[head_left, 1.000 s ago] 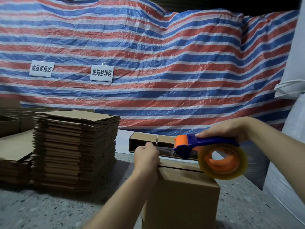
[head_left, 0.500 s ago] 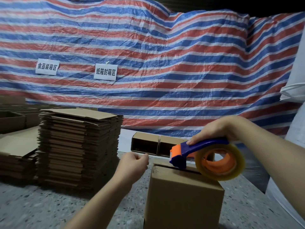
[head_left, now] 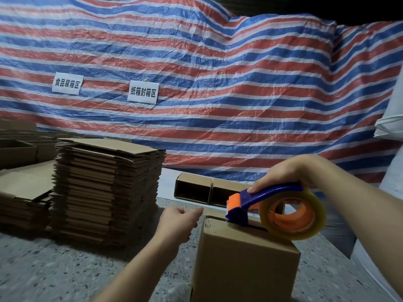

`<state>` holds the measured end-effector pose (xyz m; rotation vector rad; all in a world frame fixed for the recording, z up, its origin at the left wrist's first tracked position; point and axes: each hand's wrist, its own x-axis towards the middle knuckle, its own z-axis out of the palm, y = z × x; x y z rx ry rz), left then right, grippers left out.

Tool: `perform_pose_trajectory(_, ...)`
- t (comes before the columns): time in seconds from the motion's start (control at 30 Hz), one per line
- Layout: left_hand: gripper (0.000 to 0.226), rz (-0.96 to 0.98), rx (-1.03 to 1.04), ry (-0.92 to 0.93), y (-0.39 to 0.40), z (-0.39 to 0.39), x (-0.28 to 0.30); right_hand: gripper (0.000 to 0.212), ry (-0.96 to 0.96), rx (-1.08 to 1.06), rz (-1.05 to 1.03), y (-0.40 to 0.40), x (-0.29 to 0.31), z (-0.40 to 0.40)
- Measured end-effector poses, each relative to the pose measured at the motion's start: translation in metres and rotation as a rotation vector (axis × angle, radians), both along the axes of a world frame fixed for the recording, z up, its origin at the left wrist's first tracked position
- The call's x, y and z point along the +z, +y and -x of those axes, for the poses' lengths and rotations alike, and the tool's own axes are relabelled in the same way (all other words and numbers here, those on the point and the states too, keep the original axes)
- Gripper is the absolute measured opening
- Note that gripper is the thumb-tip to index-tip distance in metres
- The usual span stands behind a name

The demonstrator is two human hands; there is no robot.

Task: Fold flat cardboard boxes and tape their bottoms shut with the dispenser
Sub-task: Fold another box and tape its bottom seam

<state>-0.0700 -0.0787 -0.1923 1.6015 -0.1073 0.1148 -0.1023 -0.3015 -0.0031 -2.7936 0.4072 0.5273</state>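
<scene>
A brown cardboard box (head_left: 244, 262) stands upright on the speckled grey table (head_left: 54, 273), its closed flaps facing up. The right hand (head_left: 283, 173) grips the blue handle of a blue and orange tape dispenser (head_left: 246, 205) carrying a roll of clear tape (head_left: 292, 214); its fingers curl around the handle and the thumb lies along the top. The dispenser's front end presses on the box's top near the far edge, over the dark seam between the flaps, and the roll hangs just above the top on the right side. The left hand (head_left: 176, 223) hovers just left of the box's far top corner, apart from it, fingers loosely curled and holding nothing. To the left, a tall stack of flat brown cardboard boxes (head_left: 106, 192) sits on the table. Behind the box, two open cardboard boxes lying on their sides (head_left: 209, 190) rest against a red, white and blue striped tarpaulin (head_left: 218, 83) bearing two white paper signs (head_left: 142, 92).
</scene>
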Motion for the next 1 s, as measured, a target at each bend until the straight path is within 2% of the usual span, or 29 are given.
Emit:
perform_pose_trajectory(0.17,0.038,-0.010,0.022,-0.005,-0.002,0.001,-0.010,0.066,-0.015,-0.010,-0.015,0.001,-0.002,0.001)
perform_pose_trajectory(0.33,0.041,0.000,-0.086,0.072,-0.006,0.009,-0.015,0.065,-0.022,-0.008,-0.030,0.001,-0.003,0.002)
perform_pose_trajectory(0.47,0.039,0.022,-0.151,0.113,-0.008,0.014,-0.011,0.073,-0.034,0.010,-0.047,-0.001,-0.003,0.003)
perform_pose_trajectory(0.87,0.048,0.025,-0.098,0.208,-0.014,0.016,-0.014,0.065,-0.034,0.006,-0.113,-0.005,-0.006,0.000)
perform_pose_trajectory(0.9,0.054,0.026,-0.092,0.235,-0.014,0.019,-0.014,0.066,-0.028,0.008,-0.116,-0.005,-0.006,0.000)
perform_pose_trajectory(1.0,0.092,0.127,-0.160,0.319,-0.015,0.025,-0.019,0.070,-0.010,0.004,-0.129,-0.007,-0.006,-0.001)
